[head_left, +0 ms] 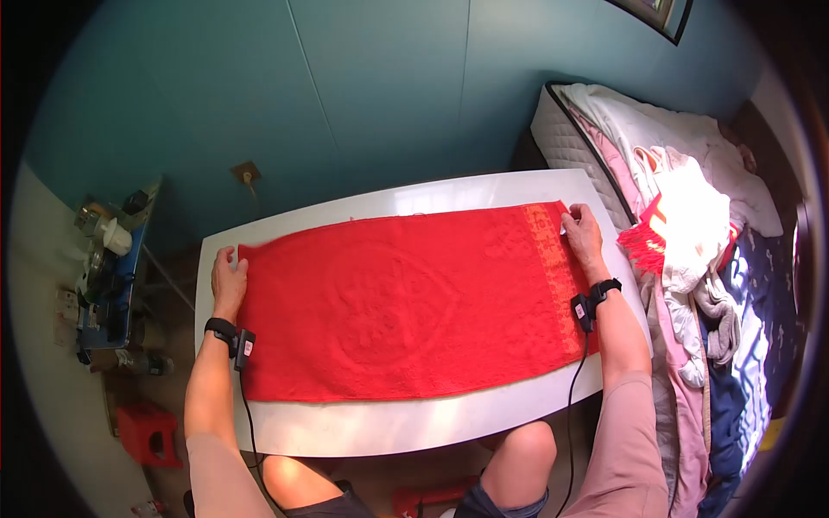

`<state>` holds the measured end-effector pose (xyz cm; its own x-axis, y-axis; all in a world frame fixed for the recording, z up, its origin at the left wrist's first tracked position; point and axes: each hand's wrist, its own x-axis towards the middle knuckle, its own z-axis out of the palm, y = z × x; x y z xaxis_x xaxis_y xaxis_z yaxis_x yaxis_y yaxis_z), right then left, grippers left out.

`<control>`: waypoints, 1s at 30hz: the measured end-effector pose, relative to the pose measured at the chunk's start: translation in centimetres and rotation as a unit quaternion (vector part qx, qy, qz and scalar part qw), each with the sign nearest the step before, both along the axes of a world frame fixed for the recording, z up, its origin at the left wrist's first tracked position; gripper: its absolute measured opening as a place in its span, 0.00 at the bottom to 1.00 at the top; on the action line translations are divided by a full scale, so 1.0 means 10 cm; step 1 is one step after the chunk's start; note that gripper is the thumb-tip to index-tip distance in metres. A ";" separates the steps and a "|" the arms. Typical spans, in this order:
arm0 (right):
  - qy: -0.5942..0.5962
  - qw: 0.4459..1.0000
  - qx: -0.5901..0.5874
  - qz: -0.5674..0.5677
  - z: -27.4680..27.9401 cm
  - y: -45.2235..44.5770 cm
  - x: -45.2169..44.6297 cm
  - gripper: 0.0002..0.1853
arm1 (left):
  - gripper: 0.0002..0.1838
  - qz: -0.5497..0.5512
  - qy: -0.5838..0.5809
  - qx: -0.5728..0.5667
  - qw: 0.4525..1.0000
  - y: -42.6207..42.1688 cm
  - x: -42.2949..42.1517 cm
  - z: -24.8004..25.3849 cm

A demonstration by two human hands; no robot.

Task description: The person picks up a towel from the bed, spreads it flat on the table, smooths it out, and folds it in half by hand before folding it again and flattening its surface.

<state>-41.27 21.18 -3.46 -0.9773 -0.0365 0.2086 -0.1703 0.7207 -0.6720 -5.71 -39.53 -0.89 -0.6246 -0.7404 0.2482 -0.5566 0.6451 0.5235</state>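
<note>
- Bare knees point(528, 447) show below my white table point(345, 432)
- Red towel point(397, 302) lies flat
- Left hand point(229, 283), right hand point(585, 237) curl at its far corners; whether pinching, I cannot tell

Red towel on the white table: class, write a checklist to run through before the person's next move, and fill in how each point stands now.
1. Red towel spread out, not folded over: ok.
2. Towel wholly on the white table: ok, bare table shows along its near edge.
3. Left hand at the towel's left end: ok, near the far corner.
4. Right hand at the far right corner: ok.
5. Firm hold in both hands: cannot tell.
6. Right wrist cable off the towel: cannot tell.
</note>
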 end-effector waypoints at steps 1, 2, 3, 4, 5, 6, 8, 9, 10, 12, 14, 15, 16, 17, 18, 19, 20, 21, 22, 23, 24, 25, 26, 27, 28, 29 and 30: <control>0.013 1.000 0.008 0.017 0.03 -0.03 0.03 0.22 | 0.24 -0.001 -0.007 0.005 1.000 0.04 0.02 -0.08; 0.068 0.997 -0.002 0.047 -0.07 0.01 -0.02 0.25 | 0.27 0.000 -0.021 -0.051 0.998 0.07 0.05 -0.16; 0.125 0.989 -0.013 0.078 -0.15 0.05 -0.04 0.27 | 0.31 0.000 -0.035 -0.107 0.994 0.12 0.10 -0.20; 0.122 0.989 -0.010 0.078 -0.09 0.05 0.05 0.27 | 0.36 -0.054 -0.033 -0.097 0.993 0.23 0.16 -0.13; 0.135 0.984 0.041 0.110 0.02 0.09 0.18 0.29 | 0.36 -0.054 -0.032 -0.094 0.994 0.38 0.23 -0.05; 0.149 0.974 0.092 0.142 0.16 0.10 0.33 0.32 | 0.37 -0.113 -0.058 -0.100 0.987 0.58 0.31 0.07; 0.134 0.964 0.135 0.188 0.36 0.11 0.72 0.33 | 0.39 -0.188 -0.113 -0.088 0.972 0.84 0.49 0.14; 0.113 0.950 0.175 0.231 0.40 0.12 0.94 0.34 | 0.40 -0.208 -0.145 -0.069 0.965 0.93 0.62 0.14; 0.095 0.943 0.209 0.242 0.42 0.14 1.15 0.35 | 0.41 -0.204 -0.170 -0.051 0.963 1.00 0.74 0.12; 0.059 0.930 0.262 0.253 0.40 0.24 1.48 0.36 | 0.41 -0.203 -0.187 -0.070 0.959 1.04 0.99 -0.06; 0.045 0.920 0.301 0.247 0.29 0.38 1.65 0.36 | 0.41 -0.202 -0.204 -0.090 0.954 1.09 1.20 -0.15; 0.029 0.907 0.339 0.247 0.23 0.43 1.70 0.37 | 0.42 -0.197 -0.201 -0.093 0.955 1.11 1.28 -0.15; 0.038 0.906 0.341 0.249 0.17 0.50 1.70 0.37 | 0.42 -0.190 -0.199 -0.096 0.957 1.12 1.34 -0.15; 0.039 0.907 0.340 0.246 0.14 0.56 1.70 0.37 | 0.42 -0.191 -0.198 -0.098 0.956 1.14 1.39 -0.13; 0.048 0.907 0.337 0.249 0.11 0.59 1.68 0.37 | 0.42 -0.194 -0.205 -0.094 0.955 1.13 1.42 -0.13; 0.057 0.907 0.333 0.251 0.08 0.60 1.66 0.37 | 0.42 -0.197 -0.212 -0.090 0.953 1.14 1.44 -0.13; 0.060 0.909 0.330 0.249 0.07 0.60 1.66 0.37 | 0.42 -0.197 -0.210 -0.094 0.953 1.14 1.45 -0.12; 0.054 0.907 0.334 0.251 0.07 0.59 1.66 0.37 | 0.42 -0.193 -0.215 -0.093 0.953 1.14 1.45 -0.13; 0.048 0.904 0.340 0.253 0.08 0.60 1.65 0.37 | 0.43 -0.188 -0.218 -0.090 0.953 1.15 1.45 -0.15; 0.053 0.904 0.342 0.251 0.09 0.61 1.63 0.37 | 0.43 -0.188 -0.213 -0.091 0.954 1.18 1.48 -0.17; 0.050 0.901 0.343 0.262 0.09 0.63 1.61 0.38 | 0.43 -0.179 -0.213 -0.094 0.956 1.22 1.50 -0.18; 0.046 0.897 0.344 0.273 0.09 0.65 1.60 0.38 | 0.43 -0.170 -0.215 -0.097 0.957 1.24 1.52 -0.19; 0.046 0.897 0.344 0.274 0.08 0.67 1.59 0.38 | 0.43 -0.169 -0.214 -0.096 0.957 1.26 1.54 -0.20; 0.048 0.896 0.341 0.281 0.10 0.68 1.58 0.38 | 0.43 -0.155 -0.225 -0.083 0.958 1.32 1.52 -0.16; 0.053 0.894 0.337 0.289 0.12 0.67 1.57 0.38 | 0.44 -0.140 -0.233 -0.070 0.960 1.34 1.52 -0.13; 0.059 0.893 0.337 0.292 0.13 0.66 1.57 0.38 | 0.44 -0.135 -0.230 -0.070 0.961 1.34 1.53 -0.13; 0.047 0.897 0.333 0.289 0.15 0.65 1.60 0.38 | 0.44 -0.138 -0.233 -0.064 0.961 1.34 1.55 -0.15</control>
<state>-25.30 27.71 -1.99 -0.7349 -0.6774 0.0331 -0.6773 0.7303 -0.0893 9.79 -26.11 -2.38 -0.8583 -0.5125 -0.0270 -0.5095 0.8444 0.1654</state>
